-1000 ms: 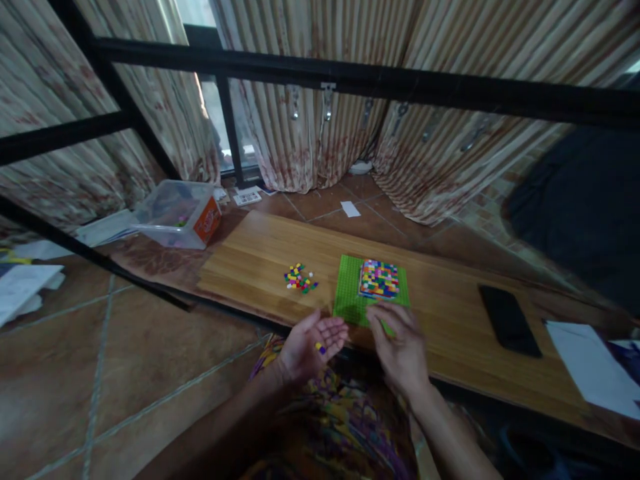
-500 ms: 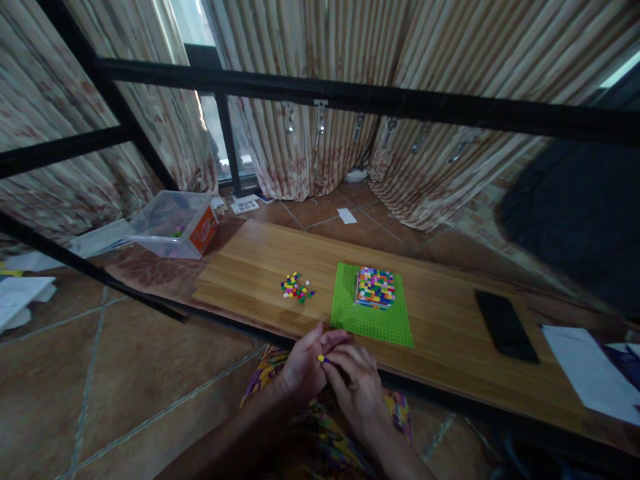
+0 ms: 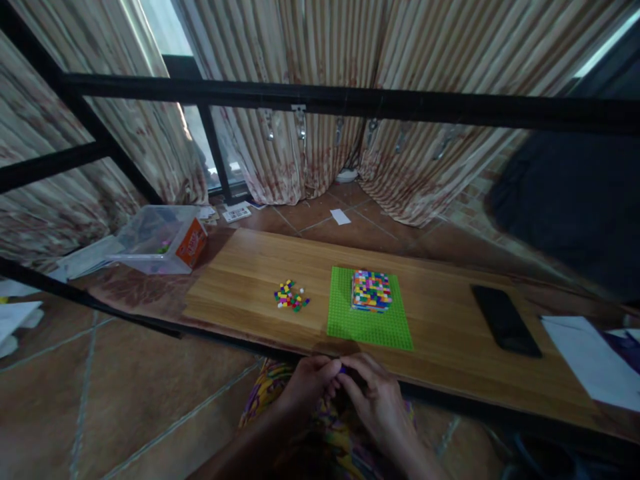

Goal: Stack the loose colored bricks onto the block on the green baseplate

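Over the lap, just off the table's near edge, my two hands meet at the fingertips. My right hand point(image 3: 373, 387) pinches a tiny purple toy brick point(image 3: 343, 369) between thumb and fingers. The thumb and curled fingers of my left hand point(image 3: 313, 380) close against the same brick from the left; whether a second brick is between them is hidden. Beyond the hands lies a green baseplate point(image 3: 345, 327), with a multicoloured block of toy bricks point(image 3: 371, 291) built on it. A loose pile of small coloured bricks point(image 3: 290, 297) is to its left.
A wooden table point(image 3: 440, 327) carries these things and a black phone point(image 3: 505, 320) at the right. Beyond its left end stands a clear plastic box point(image 3: 155, 240) with an orange label. A black metal bar point(image 3: 320, 100) crosses above the far side, before curtains point(image 3: 320, 47). White paper point(image 3: 590, 360) lies at the right.
My left hand has gone from an open palm to fingers closed at the brick. The yellow piece seen in my right fingertips is now hidden. The view has shifted slightly.
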The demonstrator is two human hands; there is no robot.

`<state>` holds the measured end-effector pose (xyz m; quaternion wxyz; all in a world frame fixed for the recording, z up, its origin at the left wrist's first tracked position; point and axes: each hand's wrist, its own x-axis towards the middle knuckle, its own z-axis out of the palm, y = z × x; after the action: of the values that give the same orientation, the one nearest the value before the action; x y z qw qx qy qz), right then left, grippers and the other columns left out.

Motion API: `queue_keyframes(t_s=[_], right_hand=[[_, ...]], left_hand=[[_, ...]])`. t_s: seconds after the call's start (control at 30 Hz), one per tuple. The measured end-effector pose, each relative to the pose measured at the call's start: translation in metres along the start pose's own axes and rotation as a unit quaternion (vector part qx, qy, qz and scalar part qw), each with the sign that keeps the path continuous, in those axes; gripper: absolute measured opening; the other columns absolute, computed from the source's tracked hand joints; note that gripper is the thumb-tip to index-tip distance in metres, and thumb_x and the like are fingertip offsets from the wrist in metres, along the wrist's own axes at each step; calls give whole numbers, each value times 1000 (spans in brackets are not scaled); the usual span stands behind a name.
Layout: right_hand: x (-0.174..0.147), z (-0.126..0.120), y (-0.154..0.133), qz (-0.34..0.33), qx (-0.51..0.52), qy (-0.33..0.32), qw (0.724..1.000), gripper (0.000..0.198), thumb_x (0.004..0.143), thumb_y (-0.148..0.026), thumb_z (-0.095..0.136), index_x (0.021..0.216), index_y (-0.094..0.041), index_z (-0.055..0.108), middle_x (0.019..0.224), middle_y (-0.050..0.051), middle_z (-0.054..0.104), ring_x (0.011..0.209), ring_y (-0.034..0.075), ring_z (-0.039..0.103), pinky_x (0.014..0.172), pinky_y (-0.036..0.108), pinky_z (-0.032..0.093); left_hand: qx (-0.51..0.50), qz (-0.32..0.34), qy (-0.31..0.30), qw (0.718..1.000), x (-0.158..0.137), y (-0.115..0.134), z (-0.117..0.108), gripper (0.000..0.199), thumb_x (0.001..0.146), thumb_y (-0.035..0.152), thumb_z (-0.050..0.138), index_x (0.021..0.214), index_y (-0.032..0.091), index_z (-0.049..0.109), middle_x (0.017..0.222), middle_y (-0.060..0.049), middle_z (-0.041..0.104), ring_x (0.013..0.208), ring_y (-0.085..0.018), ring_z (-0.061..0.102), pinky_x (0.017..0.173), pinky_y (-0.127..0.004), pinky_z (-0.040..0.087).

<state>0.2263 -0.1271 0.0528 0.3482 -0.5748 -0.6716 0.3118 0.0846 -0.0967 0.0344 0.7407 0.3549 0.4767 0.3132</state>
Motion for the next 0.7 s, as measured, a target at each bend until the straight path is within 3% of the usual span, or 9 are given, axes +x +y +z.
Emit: queue_keyframes(t_s=[0.13, 0.23, 0.37, 0.53, 0.7], right_hand=[[0, -3, 1, 53, 61, -44, 996, 19, 90, -31, 52, 84, -24, 69, 78, 1, 64, 76, 16, 60, 72, 26, 45], [0, -1, 7, 85, 170, -58, 980, 22, 88, -36, 54, 82, -21, 69, 74, 2, 65, 72, 16, 61, 71, 27, 47], [2, 3, 19, 140, 282, -21, 949, 26, 80, -43, 63, 80, -18, 68, 63, 1, 62, 58, 14, 57, 57, 25, 46], [10, -8, 32, 154, 265, 105, 946, 33, 76, -46, 66, 94, -19, 66, 66, 0, 64, 55, 14, 58, 55, 27, 48], [20, -29, 49, 141, 137, 134, 971, 35, 84, -47, 56, 106, -21, 63, 88, 7, 71, 74, 19, 67, 67, 32, 53]], left_hand=[[4, 5, -15, 1000, 1, -3, -1, 43, 69, 54, 63, 53, 15, 55, 47, 3, 47, 44, -7, 36, 50, -24, 26], [-19, -1, -39, 999, 1, -6, -2, 42, 72, 51, 62, 53, 14, 55, 47, 2, 46, 45, -7, 37, 50, -24, 26], [-67, -45, -39, 996, 2, -6, -2, 37, 72, 50, 61, 60, 15, 57, 52, 2, 49, 44, -7, 37, 47, -23, 24], [-60, -81, -27, 995, 5, -6, -3, 31, 70, 47, 60, 68, 16, 57, 56, 2, 51, 45, -7, 37, 46, -23, 22], [7, -130, -30, 991, 2, -26, 1, 20, 70, 37, 57, 66, 17, 56, 54, 3, 49, 43, -8, 36, 47, -24, 21]])
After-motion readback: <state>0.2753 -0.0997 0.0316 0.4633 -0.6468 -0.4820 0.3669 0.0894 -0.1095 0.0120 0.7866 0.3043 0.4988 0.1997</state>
